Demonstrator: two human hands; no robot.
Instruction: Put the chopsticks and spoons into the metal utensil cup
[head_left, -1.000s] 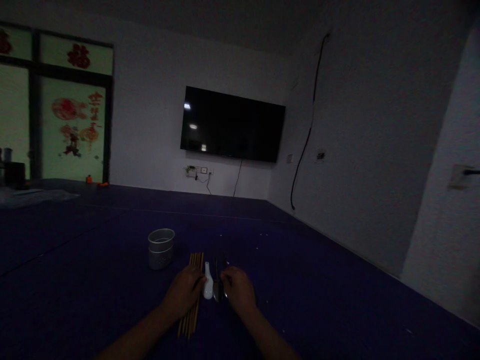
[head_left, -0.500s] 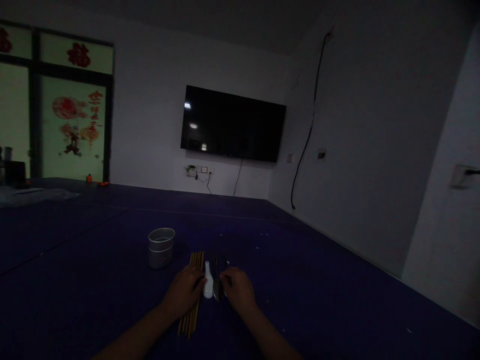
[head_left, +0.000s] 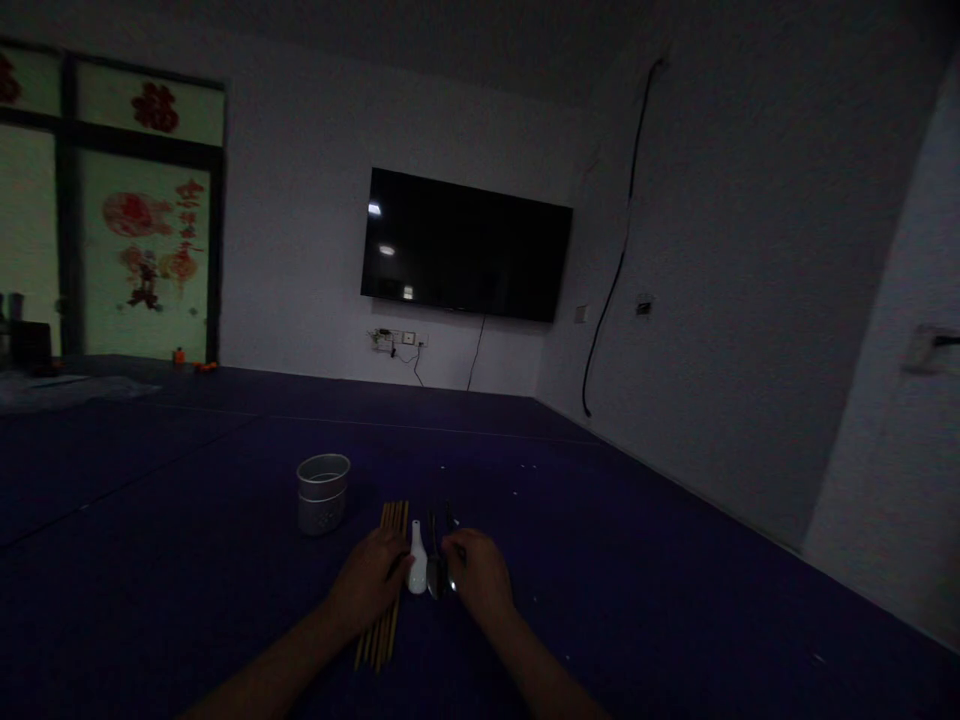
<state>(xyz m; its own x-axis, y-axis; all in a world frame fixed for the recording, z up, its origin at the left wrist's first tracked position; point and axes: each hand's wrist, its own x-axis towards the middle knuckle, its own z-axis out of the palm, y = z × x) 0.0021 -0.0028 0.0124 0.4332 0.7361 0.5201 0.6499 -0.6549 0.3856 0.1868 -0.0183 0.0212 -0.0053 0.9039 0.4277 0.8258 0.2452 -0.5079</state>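
A bundle of several wooden chopsticks (head_left: 386, 630) lies lengthwise in front of me, with my left hand (head_left: 371, 570) resting across its middle. That hand's fingers are loosely bent, thumb apart from them, its tip at the white spoon (head_left: 418, 572). Right of the white spoon lies a dark-handled metal spoon (head_left: 435, 578). My right hand (head_left: 478, 572) is closed in a pinch at the handle of another metal spoon (head_left: 452, 583), partly hidden by the fingers. A grey metal cup with holes (head_left: 321, 512) stands upright to the left, apart from both hands.
Everything lies on a wide dark blue surface (head_left: 637, 600) dotted with small white specks. Clear plastic sheeting (head_left: 75, 392) and small orange items (head_left: 205, 368) are at the far left. A television (head_left: 465, 245) hangs on the wall; a black cable (head_left: 609, 290) runs down the right wall.
My right hand has shifted very slightly, and the spoon bowl beside it shows a brighter glint. The left hand, chopsticks and cup stay put.
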